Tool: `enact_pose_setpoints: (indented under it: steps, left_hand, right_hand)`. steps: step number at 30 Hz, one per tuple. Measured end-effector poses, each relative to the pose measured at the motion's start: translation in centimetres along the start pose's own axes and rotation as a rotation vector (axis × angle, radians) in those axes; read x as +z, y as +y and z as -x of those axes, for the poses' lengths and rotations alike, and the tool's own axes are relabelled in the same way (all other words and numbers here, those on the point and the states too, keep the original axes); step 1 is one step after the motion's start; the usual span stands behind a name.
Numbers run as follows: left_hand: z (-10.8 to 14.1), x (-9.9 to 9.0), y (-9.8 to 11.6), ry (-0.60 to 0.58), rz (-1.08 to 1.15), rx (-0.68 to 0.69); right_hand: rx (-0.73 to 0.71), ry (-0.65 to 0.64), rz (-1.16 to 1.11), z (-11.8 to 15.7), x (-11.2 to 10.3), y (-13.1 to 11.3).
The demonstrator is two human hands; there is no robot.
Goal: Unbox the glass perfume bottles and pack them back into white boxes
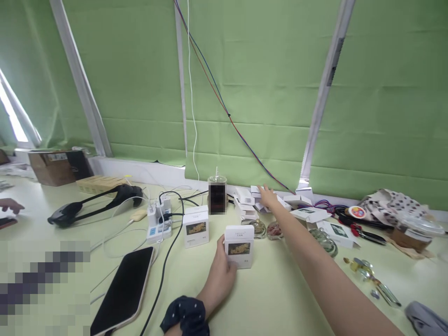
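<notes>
My left hand [222, 270], with a dark dotted scrunchie [185, 315] at the wrist, holds a small white box [239, 247] upright on the table by its left side. A similar white box [196, 227] stands to its left. My right hand [268, 197] reaches to the back, over a pile of white boxes [245, 198]; its fingers look spread and touch or hover at the boxes. Round clear packs [275, 230] lie in front of the pile, partly behind my right forearm.
A phone [126, 284], power strip [159, 228] and cables lie left; a drink cup [217, 196] stands behind. Metal pieces [364, 268], pliers [369, 234] and a tub [413, 233] are right. Another person's hand [10, 205] is far left, near a black headset [94, 205].
</notes>
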State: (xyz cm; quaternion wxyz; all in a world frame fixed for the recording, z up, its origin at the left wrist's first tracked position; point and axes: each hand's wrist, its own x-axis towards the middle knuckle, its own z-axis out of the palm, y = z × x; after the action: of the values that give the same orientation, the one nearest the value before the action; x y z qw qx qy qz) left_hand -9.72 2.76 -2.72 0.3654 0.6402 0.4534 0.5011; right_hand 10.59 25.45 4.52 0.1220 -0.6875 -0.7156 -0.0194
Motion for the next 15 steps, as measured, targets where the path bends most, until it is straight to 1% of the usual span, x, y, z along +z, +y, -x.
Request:
enact_pose_setpoints:
  steps: [4, 8, 10, 12, 15]
  left_hand:
    - [-0.1, 0.0, -0.3, 0.041, -0.01, 0.013]
    - [-0.3, -0.1, -0.9, 0.096, -0.015, 0.06]
    - [-0.4, 0.0, -1.2, 0.111, -0.041, 0.074]
    - [-0.4, 0.0, -1.1, 0.127, -0.081, 0.08]
    - [-0.3, -0.1, -0.3, 0.189, -0.15, 0.099]
  right_hand:
    - [0.032, 0.003, -0.004, -0.3, 0.6, -0.1]
    - [0.015, 0.032, -0.06, -0.4, 0.7, 0.6]
    - [-0.005, 0.055, -0.102, -0.4, 0.1, 1.2]
    - [-0.019, 0.094, -0.147, -0.4, -0.9, 2.0]
    - [-0.014, 0.213, -0.211, 0.6, -2.9, 3.2]
